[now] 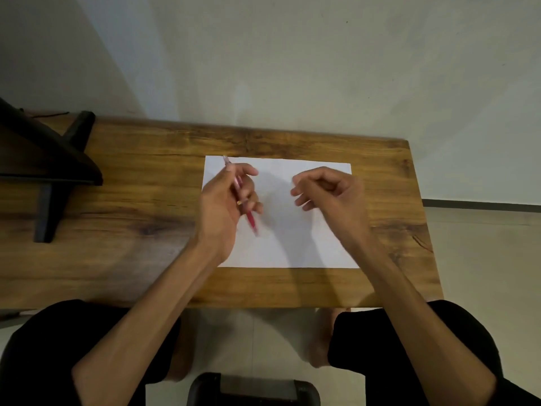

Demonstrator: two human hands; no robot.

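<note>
Left hand (227, 200) grips a red pen (244, 200) over the white paper sheet (281, 230) (blank so far); right hand (328, 191) hovers beside it, loosely curled, holding nothing.

One red pen (251, 218), one white sheet (292, 244), one wooden table (131, 206), perhaps one dark stand (44, 150)

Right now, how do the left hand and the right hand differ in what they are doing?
The left hand grips a red pen; the right hand holds nothing. The left hand's fingers wrap round the pen, while the right hand's fingers curl loosely. Both are over the white paper on the wooden table.
</note>
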